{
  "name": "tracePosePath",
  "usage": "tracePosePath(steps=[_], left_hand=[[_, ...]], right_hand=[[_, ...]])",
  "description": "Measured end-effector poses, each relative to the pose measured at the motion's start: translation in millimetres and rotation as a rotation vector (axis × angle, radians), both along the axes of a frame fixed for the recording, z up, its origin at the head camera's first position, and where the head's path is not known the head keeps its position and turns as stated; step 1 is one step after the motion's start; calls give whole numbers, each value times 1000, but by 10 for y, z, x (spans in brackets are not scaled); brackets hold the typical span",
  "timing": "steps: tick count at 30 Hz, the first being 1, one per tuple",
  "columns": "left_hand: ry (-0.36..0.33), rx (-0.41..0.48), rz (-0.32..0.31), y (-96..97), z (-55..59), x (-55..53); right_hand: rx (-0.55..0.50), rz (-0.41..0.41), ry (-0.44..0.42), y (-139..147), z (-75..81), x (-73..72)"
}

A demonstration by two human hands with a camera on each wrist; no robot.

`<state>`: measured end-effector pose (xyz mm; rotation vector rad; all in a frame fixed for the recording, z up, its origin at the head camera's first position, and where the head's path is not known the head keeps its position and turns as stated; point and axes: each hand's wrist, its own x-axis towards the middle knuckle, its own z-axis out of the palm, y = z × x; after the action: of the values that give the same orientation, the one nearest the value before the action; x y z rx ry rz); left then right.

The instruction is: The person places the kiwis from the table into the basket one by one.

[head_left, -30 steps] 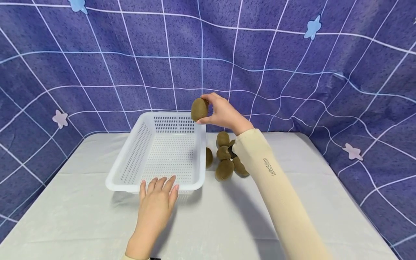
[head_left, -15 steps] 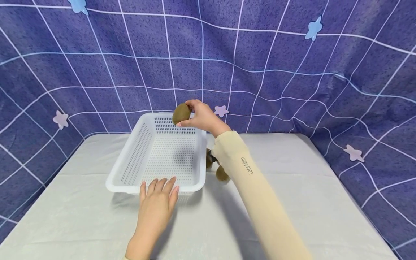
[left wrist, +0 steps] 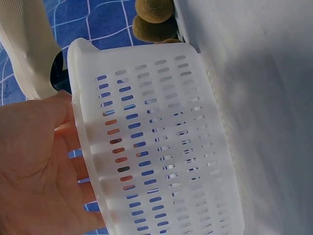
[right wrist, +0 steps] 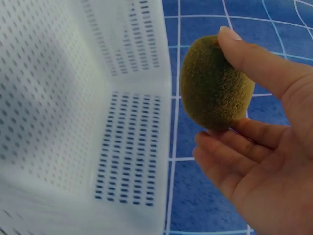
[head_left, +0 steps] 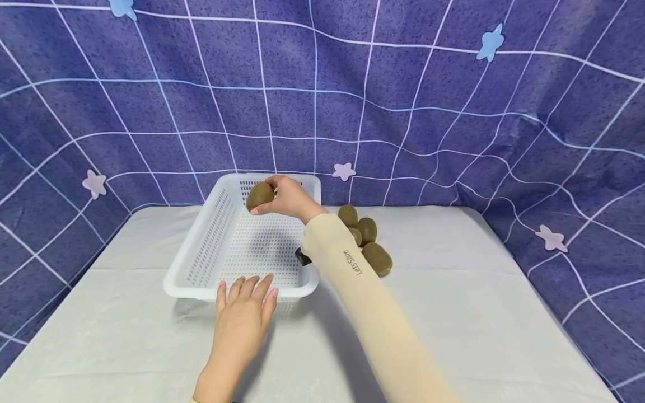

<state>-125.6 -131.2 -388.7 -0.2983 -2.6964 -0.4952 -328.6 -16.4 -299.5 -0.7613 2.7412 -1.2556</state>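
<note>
My right hand (head_left: 289,198) pinches a kiwi (head_left: 259,197) between thumb and fingers, above the far part of the white plastic basket (head_left: 176,263). The right wrist view shows this kiwi (right wrist: 215,85) whole, brown and fuzzy, with the thumb on its top and fingers beneath. My left hand (head_left: 242,316) rests on the basket's near rim with relaxed fingers. In the left wrist view, those fingers reach over the rim and show through the slots of the perforated wall (left wrist: 151,137). The visible part of the basket's floor has no fruit on it.
Several kiwis (head_left: 377,258) lie in a group on the white-covered table (head_left: 478,313) right of the basket, partly hidden by the right sleeve (head_left: 363,291). A blue grid-patterned curtain (head_left: 403,73) with stars hangs behind and at both sides.
My right hand has carried the kiwi leftward and lower, from beyond the basket's right rim to above its inside. The left hand has stayed on the near rim.
</note>
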Motion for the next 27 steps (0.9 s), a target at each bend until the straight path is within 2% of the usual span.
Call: tracePosePath(steps=[11, 20, 27], left_hand=[[2, -3, -4, -3, 8, -6], [18, -11, 2, -17, 2, -5], [6, -2, -1, -17, -16, -10]], right_hand=[[92, -28, -128, -158, -225, 35], [230, -41, -207, -158, -385, 42], [321, -75, -224, -156, -469, 30]])
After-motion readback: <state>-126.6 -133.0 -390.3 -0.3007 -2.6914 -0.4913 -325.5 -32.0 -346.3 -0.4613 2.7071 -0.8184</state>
